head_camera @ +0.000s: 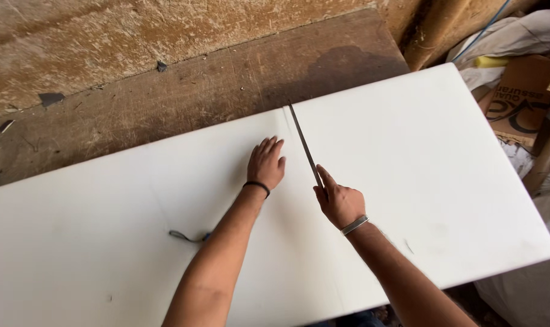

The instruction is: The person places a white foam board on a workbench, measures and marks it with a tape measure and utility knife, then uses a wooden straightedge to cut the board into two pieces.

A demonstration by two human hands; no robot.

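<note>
Two bare hands work on a large white flat foam-like rectangular board point(408, 157) that lies across a worn brown wooden surface point(226, 85). A long thin dark metal blade point(304, 145) lies on the board, its long axis running from the board's far edge back toward the person, leaning slightly to the right as it comes nearer. A faint straight line in the board carries on along that same axis, from the blade's far tip out to the far edge.

Right hand point(338, 203): it is closed round the near end of the blade, forefinger stretched along it, so the blade runs straight away from this hand toward the far edge. It wears a silver metal bangle point(354, 224) at the wrist.

Left hand point(266, 163): it lies flat and palm down on the board, fingers together and pointing away, just beside the blade on its left, not touching it as far as I can tell. It holds nothing and presses on the sheet. A thin black band point(258, 186) circles its wrist.

The right hand is the nearer to the blade, being on it; the left steadies the board alongside.

The board looks smooth, matt and clean, with a few faint scuffs near its right corner. A small dark cord loop point(187, 237) rests on it, left of the left forearm. Beyond the board's right end sit a brown cardboard box point(520, 103) and pale crumpled sacks point(517, 36).
</note>
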